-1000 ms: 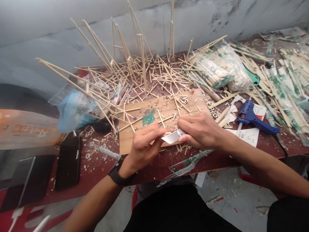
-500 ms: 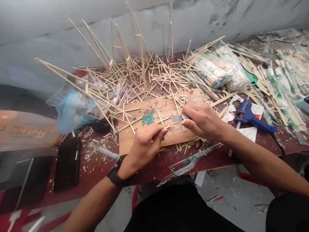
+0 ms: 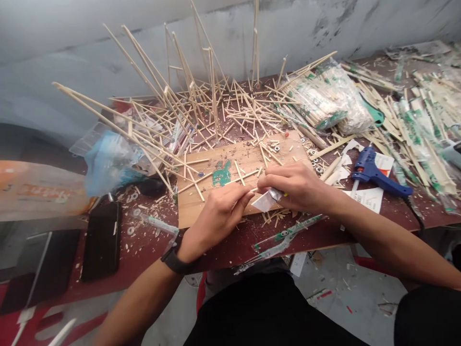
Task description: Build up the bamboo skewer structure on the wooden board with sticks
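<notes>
My left hand (image 3: pixel 220 210) is closed in a pinch on a short wooden stick (image 3: pixel 254 190), most of it hidden by the fingers. Close by on the right, my right hand (image 3: pixel 297 185) grips a craft knife (image 3: pixel 265 202) with its broad blade showing below the fingers, angled down and left. Its fingertips are close to the stick's right end; whether they touch it I cannot tell. Both hands are over the front part of a wooden board (image 3: pixel 192 214). Crossed thin sticks (image 3: pixel 242 179) lie on the board just beyond my fingers, beside a green patch (image 3: pixel 221 174).
A frame of long thin sticks (image 3: pixel 212 96) rises behind the board. Bagged sticks (image 3: pixel 320 98) lie at the back right, and a blue glue gun (image 3: pixel 370 170) on the right. To the left are a phone (image 3: pixel 101 240) and a blue plastic bag (image 3: pixel 108 158). Shavings litter the table.
My right hand has moved left and closer to my left hand. The knife blade has swung from pointing left over the board to pointing down toward me.
</notes>
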`<state>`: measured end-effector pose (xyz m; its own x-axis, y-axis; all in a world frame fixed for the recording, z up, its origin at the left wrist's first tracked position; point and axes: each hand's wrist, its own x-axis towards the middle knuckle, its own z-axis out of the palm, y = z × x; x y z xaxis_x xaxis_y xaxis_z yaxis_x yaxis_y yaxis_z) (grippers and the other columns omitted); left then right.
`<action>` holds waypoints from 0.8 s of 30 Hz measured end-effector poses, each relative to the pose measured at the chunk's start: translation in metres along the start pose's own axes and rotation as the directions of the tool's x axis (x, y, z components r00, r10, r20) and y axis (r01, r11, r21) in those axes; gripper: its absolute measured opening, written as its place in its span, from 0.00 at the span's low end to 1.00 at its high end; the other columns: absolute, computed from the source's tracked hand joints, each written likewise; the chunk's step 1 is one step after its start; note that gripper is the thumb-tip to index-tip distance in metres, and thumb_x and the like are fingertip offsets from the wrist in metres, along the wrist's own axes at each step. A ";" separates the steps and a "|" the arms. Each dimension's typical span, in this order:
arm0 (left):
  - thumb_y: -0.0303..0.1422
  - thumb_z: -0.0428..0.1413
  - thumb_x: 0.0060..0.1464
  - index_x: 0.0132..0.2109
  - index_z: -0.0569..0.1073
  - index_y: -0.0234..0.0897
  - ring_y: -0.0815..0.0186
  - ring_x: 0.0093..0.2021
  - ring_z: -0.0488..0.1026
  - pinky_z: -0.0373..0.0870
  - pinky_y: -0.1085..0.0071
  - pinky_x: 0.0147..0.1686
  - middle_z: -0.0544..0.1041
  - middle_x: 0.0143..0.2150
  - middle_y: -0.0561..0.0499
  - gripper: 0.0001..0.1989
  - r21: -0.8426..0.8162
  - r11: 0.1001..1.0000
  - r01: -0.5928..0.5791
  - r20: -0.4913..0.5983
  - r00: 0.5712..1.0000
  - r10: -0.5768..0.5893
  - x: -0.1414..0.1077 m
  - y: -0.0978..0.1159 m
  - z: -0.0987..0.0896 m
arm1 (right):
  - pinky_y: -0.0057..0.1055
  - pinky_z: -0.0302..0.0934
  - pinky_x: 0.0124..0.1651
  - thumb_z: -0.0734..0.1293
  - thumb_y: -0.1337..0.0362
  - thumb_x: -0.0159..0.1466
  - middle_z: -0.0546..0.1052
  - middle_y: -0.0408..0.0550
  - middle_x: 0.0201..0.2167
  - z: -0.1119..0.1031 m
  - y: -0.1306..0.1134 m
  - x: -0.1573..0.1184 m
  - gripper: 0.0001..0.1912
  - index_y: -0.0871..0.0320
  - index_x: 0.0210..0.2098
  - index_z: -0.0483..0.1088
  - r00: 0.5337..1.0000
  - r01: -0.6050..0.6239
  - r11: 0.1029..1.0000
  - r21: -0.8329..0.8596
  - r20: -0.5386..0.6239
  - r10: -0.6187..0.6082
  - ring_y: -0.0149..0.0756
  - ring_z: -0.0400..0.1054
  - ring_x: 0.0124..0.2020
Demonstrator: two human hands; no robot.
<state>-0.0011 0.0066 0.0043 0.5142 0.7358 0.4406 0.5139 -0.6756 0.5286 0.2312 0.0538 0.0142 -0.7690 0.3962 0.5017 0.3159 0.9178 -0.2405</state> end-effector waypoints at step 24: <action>0.33 0.57 0.67 0.71 0.55 0.36 0.67 0.30 0.79 0.75 0.73 0.28 0.84 0.34 0.48 0.30 -0.823 0.318 0.471 0.194 0.760 -0.621 0.007 -0.012 -0.023 | 0.48 0.63 0.44 0.60 0.51 0.71 0.79 0.69 0.46 -0.077 0.032 -0.037 0.25 0.64 0.54 0.75 0.594 -0.691 0.509 -0.514 -0.001 0.805 0.60 0.73 0.46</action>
<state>-0.0198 0.0212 0.0180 0.2052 0.9694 -0.1343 -0.1595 0.1686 0.9727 0.3132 0.0708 0.0520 -0.2018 0.9738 0.1048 0.9774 0.2071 -0.0420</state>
